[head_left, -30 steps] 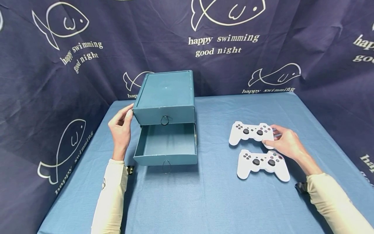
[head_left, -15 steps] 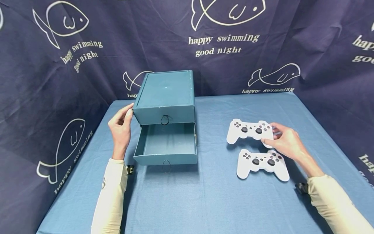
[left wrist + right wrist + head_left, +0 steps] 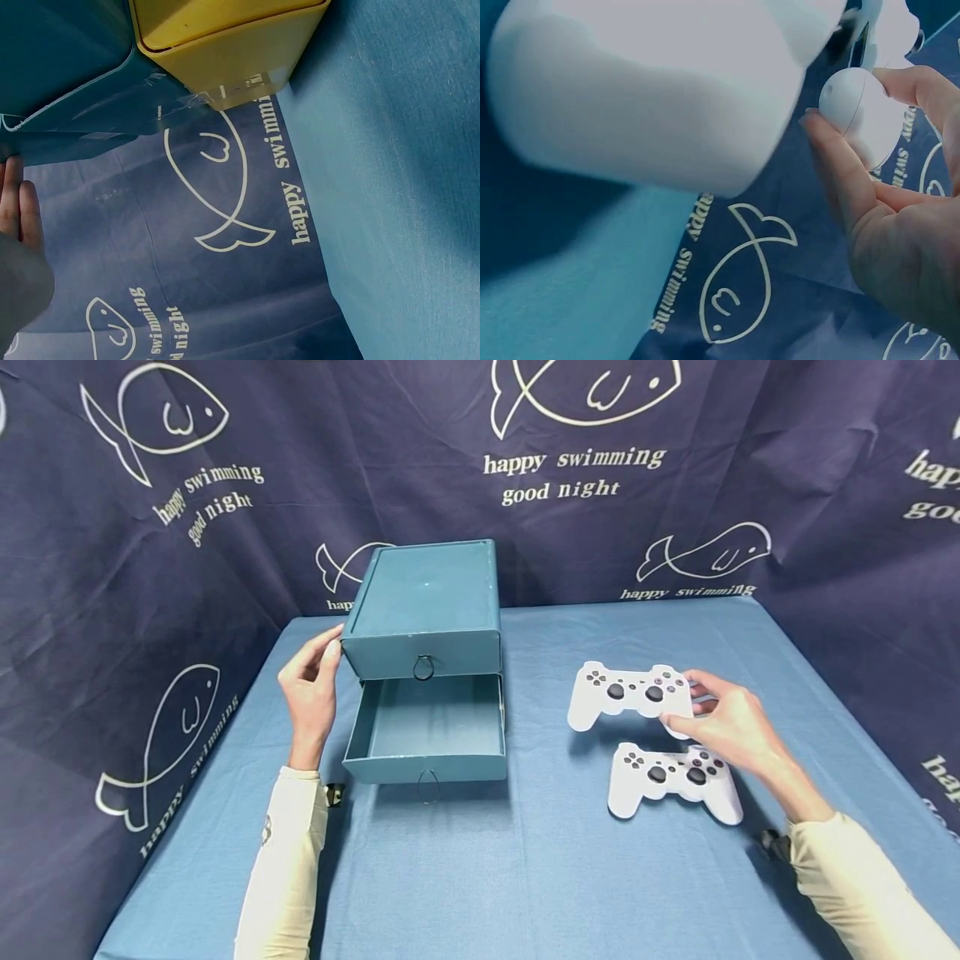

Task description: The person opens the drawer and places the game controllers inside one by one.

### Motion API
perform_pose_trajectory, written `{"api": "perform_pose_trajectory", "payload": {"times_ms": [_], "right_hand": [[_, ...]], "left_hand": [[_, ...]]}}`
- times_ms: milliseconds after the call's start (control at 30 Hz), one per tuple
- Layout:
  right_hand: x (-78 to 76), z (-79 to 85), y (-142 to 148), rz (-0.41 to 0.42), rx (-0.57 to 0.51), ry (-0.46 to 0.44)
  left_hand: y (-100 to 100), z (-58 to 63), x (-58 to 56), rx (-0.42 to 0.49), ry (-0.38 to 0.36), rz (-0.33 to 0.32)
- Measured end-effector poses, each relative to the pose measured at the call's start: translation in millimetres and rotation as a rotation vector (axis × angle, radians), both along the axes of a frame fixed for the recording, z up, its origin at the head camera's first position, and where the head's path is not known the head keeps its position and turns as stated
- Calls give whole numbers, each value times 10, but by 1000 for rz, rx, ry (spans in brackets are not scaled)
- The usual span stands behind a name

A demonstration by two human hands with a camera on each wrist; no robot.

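Observation:
My right hand (image 3: 731, 718) pinches the right grip of a white game controller (image 3: 628, 692) between thumb and fingers. A shadow falls on the cloth beneath that controller. Nearer to me a second white game controller (image 3: 675, 783) lies on the cloth; in the right wrist view its blurred white body (image 3: 645, 97) fills the upper left, beside the held controller (image 3: 862, 112). My left hand (image 3: 311, 689) touches the left front edge of a teal two-drawer cabinet (image 3: 423, 589), its fingers (image 3: 30, 210) straight against the side. The lower drawer (image 3: 427, 768) is pulled out with a bare bottom; the upper drawer is closed.
Blue cloth (image 3: 555, 877) covers the table. Dark blue curtains (image 3: 420, 460) with fish prints stand behind and on both sides. Thin ring pulls (image 3: 423, 667) hang on the drawer fronts. A yellow casing (image 3: 232, 71) shows under the cabinet's teal upper part in the left wrist view.
My right hand has lifted one controller off the cloth and moved it slightly left and away from the other. The left hand and the cabinet have stayed in place.

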State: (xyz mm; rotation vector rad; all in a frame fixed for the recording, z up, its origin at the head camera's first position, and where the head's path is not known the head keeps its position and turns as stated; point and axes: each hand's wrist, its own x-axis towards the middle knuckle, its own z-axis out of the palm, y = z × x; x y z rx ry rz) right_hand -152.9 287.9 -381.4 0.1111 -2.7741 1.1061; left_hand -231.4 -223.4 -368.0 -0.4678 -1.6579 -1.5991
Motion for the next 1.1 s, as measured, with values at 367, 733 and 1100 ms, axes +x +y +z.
{"api": "perform_pose_trajectory", "payload": {"times_ms": [367,733,1100], "right_hand": [[86,149,-163,24,4,53],[178,288,-318,59,-33,59],[243,410,-494,92,-66,98]], "left_hand": [[-1,2,-4,-6,2,3],[2,6,-4,6,4,-5],[0,1,1,-8,-4,6]]}}
